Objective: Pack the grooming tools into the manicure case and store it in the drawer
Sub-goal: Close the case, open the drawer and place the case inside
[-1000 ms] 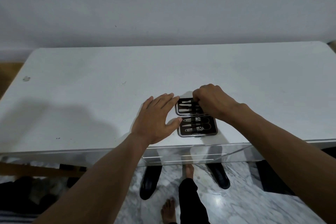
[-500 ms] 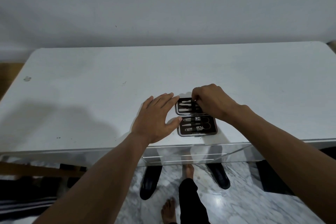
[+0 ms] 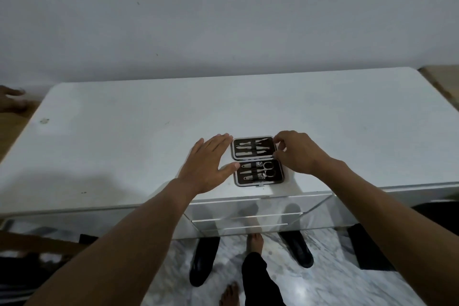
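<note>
A: Nearest the camera?
B: Grey-veined marble floor (image 3: pixel 330 278), one bare foot (image 3: pixel 255 241), two black shoes (image 3: pixel 202 262) under the bench front. Above these, a mirrored drawer front (image 3: pixel 248 216).

A: On top?
B: White flat-topped bench (image 3: pixel 124 136). Near its front edge, lying open and flat, a dark brown rectangular manicure case (image 3: pixel 258 160) with two halves, one behind the other. Small silver metal grooming tools (image 3: pixel 258 172) strapped in both halves; round-handled scissors in the near one.

A: And the hands?
B: Left hand (image 3: pixel 207 165) flat, palm down on the bench just left of the case, fingers (image 3: pixel 218 143) released and stretched out, thumb tip touching the near half's left edge. Right hand (image 3: pixel 296 151) at the far half's right edge, pinching there with curled fingers (image 3: pixel 279 145); whether on the rim or on a tool, cannot tell.

A: Farther back?
B: Bare bench top, then a plain pale wall (image 3: pixel 223 20).
</note>
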